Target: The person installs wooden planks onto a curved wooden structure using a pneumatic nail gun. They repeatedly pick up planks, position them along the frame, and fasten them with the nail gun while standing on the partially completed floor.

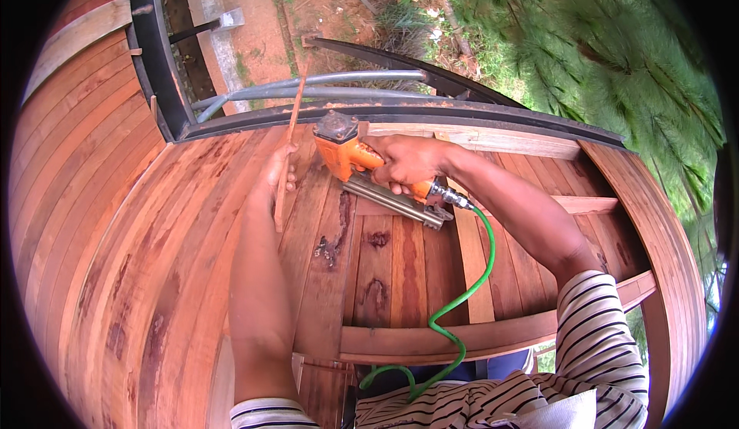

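Note:
My right hand is wrapped round the handle of an orange pneumatic nail gun. Its dark head points away from me, over the far side of the planks, and its metal magazine slants back toward the right. From the handle's end a green air hose curls down toward my body. My left hand has its fingers closed round a thin wooden strip, which stands out past the far edge of the boards. Reddish wooden planks lie beneath both hands.
A black metal beam borders the planks at the far side, with grey pipes beyond it. Framed recesses with wooden crosspieces lie to the right. Plank siding rises at left. Pine branches hang at the upper right.

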The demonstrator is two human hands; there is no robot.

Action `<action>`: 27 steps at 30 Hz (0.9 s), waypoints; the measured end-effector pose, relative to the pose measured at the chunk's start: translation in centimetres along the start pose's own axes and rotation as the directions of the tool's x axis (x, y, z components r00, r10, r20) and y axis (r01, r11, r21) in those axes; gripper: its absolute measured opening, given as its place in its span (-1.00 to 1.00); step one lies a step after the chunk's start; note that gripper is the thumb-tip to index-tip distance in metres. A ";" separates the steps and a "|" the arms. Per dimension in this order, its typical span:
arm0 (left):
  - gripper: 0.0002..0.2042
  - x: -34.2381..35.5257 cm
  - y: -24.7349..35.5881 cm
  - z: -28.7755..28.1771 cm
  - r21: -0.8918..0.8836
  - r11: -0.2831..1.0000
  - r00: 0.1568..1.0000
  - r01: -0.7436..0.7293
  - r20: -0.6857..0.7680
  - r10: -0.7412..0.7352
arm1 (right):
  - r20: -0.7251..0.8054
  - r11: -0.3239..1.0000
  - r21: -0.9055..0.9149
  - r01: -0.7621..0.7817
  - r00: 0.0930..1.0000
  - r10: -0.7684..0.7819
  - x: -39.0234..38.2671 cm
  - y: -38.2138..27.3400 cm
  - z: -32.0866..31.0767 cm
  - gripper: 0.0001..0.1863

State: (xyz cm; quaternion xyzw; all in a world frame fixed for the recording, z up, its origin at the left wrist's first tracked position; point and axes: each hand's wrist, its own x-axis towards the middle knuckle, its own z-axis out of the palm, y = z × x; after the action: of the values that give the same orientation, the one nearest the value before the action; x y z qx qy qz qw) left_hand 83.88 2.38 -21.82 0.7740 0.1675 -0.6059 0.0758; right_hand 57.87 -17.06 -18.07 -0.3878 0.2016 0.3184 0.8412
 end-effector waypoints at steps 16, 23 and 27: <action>-0.30 -12.4 6.1 -0.5 0.708 0.610 0.929 -0.356 0.197 0.314 | -0.375 0.926 0.321 0.200 0.924 -0.070 -6.0 1.5 0.3 -0.61; -0.29 -30.9 5.3 9.8 0.946 0.270 0.979 -0.179 0.143 0.149 | -0.697 0.899 0.347 0.269 0.715 0.055 -24.5 4.4 -1.8 -0.54; -0.33 -32.8 1.9 15.6 0.970 0.142 0.970 -0.197 0.171 0.175 | -0.783 0.842 0.363 0.400 0.621 0.043 -30.6 5.6 1.3 -0.50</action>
State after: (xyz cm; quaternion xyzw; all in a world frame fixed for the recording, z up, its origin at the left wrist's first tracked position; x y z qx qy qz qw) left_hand 63.48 -9.85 5.64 0.6491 -0.3590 -0.5628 -0.3648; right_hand 32.21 -24.88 -2.23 -0.2696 0.5724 -0.0298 0.7738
